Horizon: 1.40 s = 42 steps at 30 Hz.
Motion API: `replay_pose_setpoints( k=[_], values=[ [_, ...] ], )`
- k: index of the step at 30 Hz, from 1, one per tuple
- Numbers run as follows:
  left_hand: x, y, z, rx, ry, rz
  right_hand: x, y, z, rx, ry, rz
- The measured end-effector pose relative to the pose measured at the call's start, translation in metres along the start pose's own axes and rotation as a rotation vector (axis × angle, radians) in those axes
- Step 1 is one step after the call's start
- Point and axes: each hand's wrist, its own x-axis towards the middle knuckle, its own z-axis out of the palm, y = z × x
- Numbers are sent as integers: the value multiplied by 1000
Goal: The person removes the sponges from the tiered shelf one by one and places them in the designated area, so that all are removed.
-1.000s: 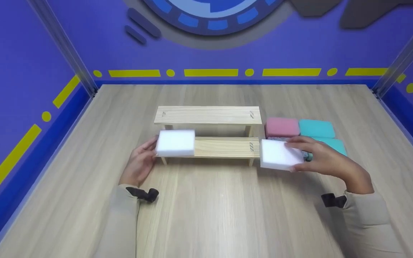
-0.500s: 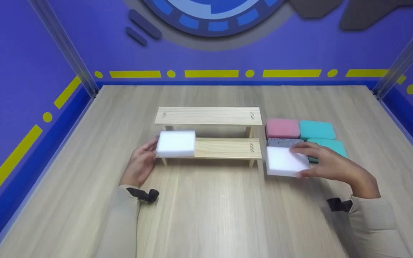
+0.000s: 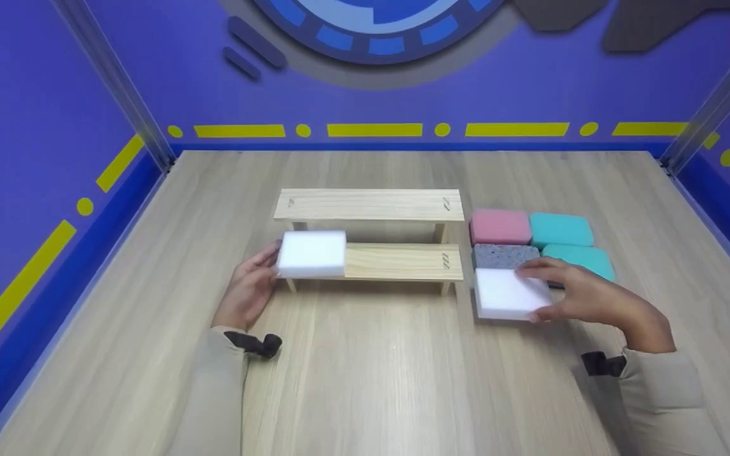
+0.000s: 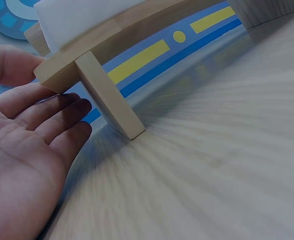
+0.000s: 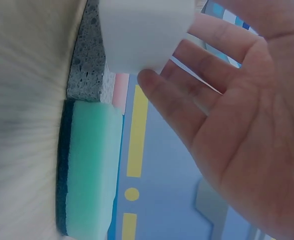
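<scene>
A white sponge (image 3: 311,253) lies on the left end of the lower board (image 3: 403,261) of a two-tier wooden shelf (image 3: 368,204). My left hand (image 3: 267,269) rests open against that end, thumb by the board edge; in the left wrist view the fingers (image 4: 62,112) lie straight under the board (image 4: 137,27), beside its leg (image 4: 109,95). My right hand (image 3: 533,292) grips a second white sponge (image 3: 504,294) by its right side, low on the table right of the shelf. In the right wrist view that sponge (image 5: 142,35) sits against my fingertips (image 5: 151,85).
Behind the held sponge lie a grey sponge (image 3: 504,256), a pink one (image 3: 499,226) and two teal ones (image 3: 560,229) (image 3: 583,258). Purple walls (image 3: 35,126) enclose the wooden table (image 3: 371,367) on three sides. The grey sponge (image 5: 87,65) and a green-teal sponge (image 5: 89,165) show close up.
My right hand carried its white sponge rightward and down, away from the shelf's right end, to the table in front of the grey sponge. The left hand stayed put.
</scene>
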Motion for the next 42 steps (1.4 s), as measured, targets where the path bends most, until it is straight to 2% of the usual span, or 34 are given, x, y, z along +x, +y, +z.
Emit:
replay_pose_setpoints(
  k=[6, 15, 20, 31, 42],
  values=[
    [1, -1, -1, -12, -8, -2, -1, 2, 2, 31, -7, -10],
    [3, -1, -1, 19, -8, 8, -1, 3, 2, -3, -22, -4],
    [2, -1, 0, 2, 0, -1, 0, 4, 3, -7, -22, 3],
    [1, 0, -1, -4, -1, -11, 2, 4, 7, 12, -60, 52],
    [1, 1, 0, -10, -13, -7, 3, 7, 11, -7, -65, 23]
  ],
)
